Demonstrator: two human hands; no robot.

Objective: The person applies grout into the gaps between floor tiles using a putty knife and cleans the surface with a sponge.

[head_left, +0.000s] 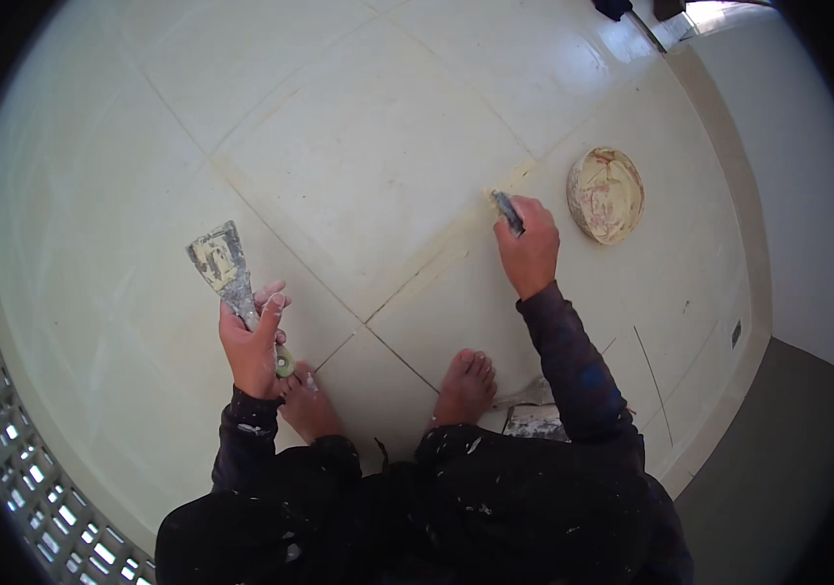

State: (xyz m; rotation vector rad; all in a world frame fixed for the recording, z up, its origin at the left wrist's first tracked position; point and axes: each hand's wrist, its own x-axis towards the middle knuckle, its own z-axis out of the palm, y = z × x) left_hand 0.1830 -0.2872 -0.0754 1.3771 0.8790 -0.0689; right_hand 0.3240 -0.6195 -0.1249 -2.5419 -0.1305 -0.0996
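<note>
My left hand is wrapped round the handle of a putty knife, its blade turned up and smeared with cream paste. Farther forward and to the right, my right hand grips a small dark scraper. That scraper's end meets the tile joint, where cream paste shows; most of the tool is hidden by the fingers. Pale floor tiles spread all around, and a smeared cream line runs along one joint toward my right hand. Just right of it stands a round bowl coated inside with cream paste.
My bare feet stand on the tiles. A paint-stained flat object lies beside the right foot, partly under my arm. Lattice blocks edge the left side. A white wall rises on the right; dark items show at the top right.
</note>
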